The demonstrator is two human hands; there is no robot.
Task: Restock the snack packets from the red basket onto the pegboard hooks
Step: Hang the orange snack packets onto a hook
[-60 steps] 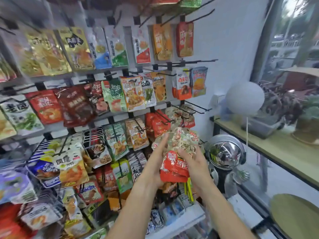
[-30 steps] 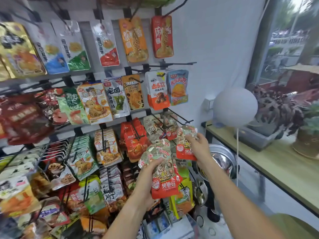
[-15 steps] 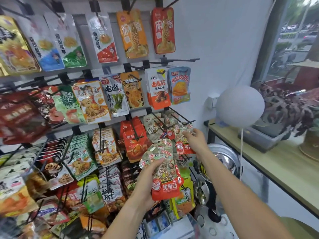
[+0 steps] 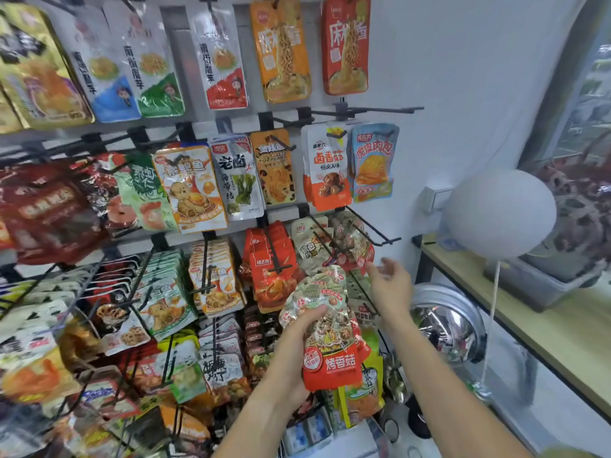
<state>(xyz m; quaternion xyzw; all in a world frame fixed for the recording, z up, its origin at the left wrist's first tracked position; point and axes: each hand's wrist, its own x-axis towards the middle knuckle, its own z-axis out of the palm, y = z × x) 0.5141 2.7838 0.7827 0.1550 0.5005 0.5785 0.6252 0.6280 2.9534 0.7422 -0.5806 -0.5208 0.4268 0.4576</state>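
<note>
Right hand [image 4: 390,285] has released its packet onto the hook [image 4: 370,226], now empty, fingers spread; left hand [image 4: 297,345] grips upright packets [image 4: 325,328] just below-left.

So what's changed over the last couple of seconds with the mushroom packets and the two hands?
The right hand took one mushroom packet from the bundle, carried it up to the rightmost third-row hook, hung it there and let go; it is now open and empty just below. The left hand kept its grip on the remaining mushroom packets. The other hanging snacks look unchanged.
</note>
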